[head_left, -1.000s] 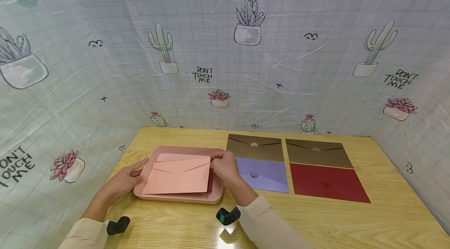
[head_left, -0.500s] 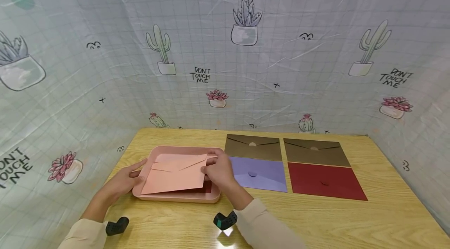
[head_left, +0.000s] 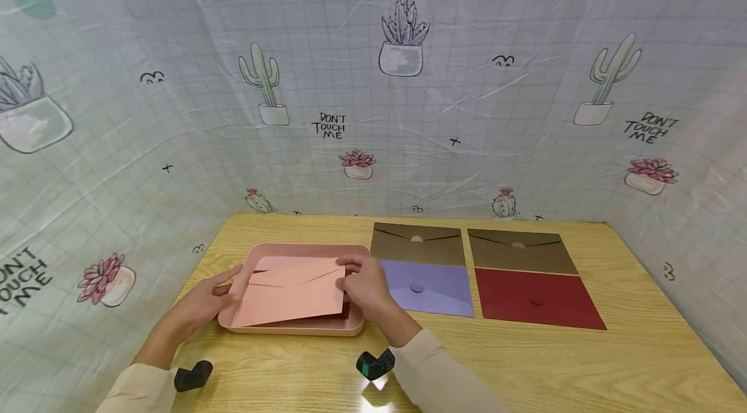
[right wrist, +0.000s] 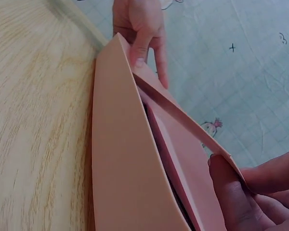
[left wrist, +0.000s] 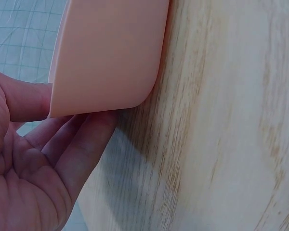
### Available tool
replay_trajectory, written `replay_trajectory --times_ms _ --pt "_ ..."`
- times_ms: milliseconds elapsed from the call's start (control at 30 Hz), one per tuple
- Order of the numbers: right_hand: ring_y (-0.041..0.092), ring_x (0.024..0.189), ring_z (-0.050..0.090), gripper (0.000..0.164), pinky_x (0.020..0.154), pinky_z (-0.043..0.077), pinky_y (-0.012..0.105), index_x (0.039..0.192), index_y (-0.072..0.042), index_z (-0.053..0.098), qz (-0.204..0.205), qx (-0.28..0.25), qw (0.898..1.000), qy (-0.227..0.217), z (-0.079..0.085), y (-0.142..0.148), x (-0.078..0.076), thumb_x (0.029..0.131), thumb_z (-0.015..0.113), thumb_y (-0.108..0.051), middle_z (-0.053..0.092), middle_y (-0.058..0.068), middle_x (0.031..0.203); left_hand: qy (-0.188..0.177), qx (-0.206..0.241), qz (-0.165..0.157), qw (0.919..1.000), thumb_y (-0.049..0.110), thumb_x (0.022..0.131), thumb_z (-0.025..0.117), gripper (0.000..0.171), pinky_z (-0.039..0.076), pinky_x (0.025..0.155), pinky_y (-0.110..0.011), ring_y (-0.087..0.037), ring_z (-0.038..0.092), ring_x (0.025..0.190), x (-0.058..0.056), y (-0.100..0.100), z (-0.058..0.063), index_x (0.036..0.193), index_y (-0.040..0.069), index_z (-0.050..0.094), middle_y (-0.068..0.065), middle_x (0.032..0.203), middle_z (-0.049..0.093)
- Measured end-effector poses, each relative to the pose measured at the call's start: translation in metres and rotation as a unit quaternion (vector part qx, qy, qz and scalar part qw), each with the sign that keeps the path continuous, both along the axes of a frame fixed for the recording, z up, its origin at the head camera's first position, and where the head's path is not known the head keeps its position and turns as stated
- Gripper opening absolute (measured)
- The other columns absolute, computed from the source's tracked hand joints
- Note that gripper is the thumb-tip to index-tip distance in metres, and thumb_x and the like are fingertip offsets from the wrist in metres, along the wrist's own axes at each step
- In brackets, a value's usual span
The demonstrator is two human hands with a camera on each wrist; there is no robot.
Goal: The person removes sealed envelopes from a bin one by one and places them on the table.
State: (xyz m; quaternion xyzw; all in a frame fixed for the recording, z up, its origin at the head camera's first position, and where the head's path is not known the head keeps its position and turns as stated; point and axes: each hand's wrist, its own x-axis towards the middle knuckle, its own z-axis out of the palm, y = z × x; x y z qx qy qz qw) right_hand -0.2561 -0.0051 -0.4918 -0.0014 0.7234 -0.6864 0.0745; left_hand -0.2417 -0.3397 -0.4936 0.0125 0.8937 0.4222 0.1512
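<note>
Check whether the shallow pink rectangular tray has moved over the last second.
No: in the head view, the tray shows no clear shift in any direction against the flat lavender paper envelope.

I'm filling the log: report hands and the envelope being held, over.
Left hand grips pink tray. Right hand pinches peach envelope, right end raised. Dark red item beneath; nothing visibly blocking.

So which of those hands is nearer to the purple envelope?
Right. The right hand is just left of the purple envelope, pinching the right edge of the peach envelope; the left hand is farther off, gripping the left end of the pink tray.
</note>
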Motion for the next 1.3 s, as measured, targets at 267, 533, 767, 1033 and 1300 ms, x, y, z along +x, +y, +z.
replay_trajectory --times_ms 267,533,767,1033,1300 --pt "0.012 0.075 0.062 0.039 0.056 0.05 0.022 0.119 -0.001 0.075 -0.004 -0.017 1.0 -0.009 0.003 0.012 0.0 0.083 0.068 0.015 0.074 0.018 0.115 0.005 -0.005 -0.006 1.0 0.006 0.107 0.052 0.07 0.05 0.109 -0.06 -0.06 0.037 0.145 0.0 0.0 0.001 0.166 0.003 0.015 -0.047 0.157 0.028" --pt "0.012 0.068 0.065 0.042 0.051 0.047 0.025 0.127 -0.001 0.072 0.012 -0.035 0.999 -0.02 0.01 0.035 0.001 0.087 0.067 0.012 0.071 0.023 0.125 0.001 -0.021 0.008 0.9997 0.006 0.104 0.054 0.073 0.05 0.109 -0.059 -0.058 0.037 0.145 0.0 0.003 0.002 0.166 0.004 0.015 -0.045 0.157 0.03" --pt "0.022 0.081 0.078 0.045 0.056 0.059 0.03 0.13 0.001 0.07 0.006 -0.046 0.999 -0.016 0.012 0.057 0.002 0.088 0.066 0.013 0.074 0.025 0.121 -0.01 -0.017 0.024 0.9995 0.004 0.104 0.054 0.074 0.049 0.11 -0.059 -0.058 0.038 0.145 -0.001 0.006 0.002 0.167 0.005 0.014 -0.045 0.157 0.029" --pt "0.021 0.08 0.076 0.042 0.055 0.057 0.029 0.129 0.001 0.071 -0.005 -0.048 0.999 -0.021 0.009 0.083 0.001 0.089 0.064 0.014 0.075 0.025 0.12 -0.015 -0.02 0.029 0.9993 0.004 0.104 0.054 0.074 0.052 0.108 -0.057 -0.058 0.041 0.144 -0.003 0.005 0.0 0.167 0.005 0.015 -0.044 0.158 0.029" --pt "0.017 0.072 0.073 0.04 0.052 0.053 0.027 0.126 0.002 0.072 -0.017 -0.039 0.999 -0.024 0.01 0.108 0.006 0.089 0.064 0.013 0.076 0.021 0.115 -0.02 -0.017 0.021 0.9994 0.006 0.104 0.055 0.074 0.053 0.108 -0.056 -0.057 0.042 0.144 -0.004 0.005 0.0 0.167 0.005 0.015 -0.042 0.158 0.03"
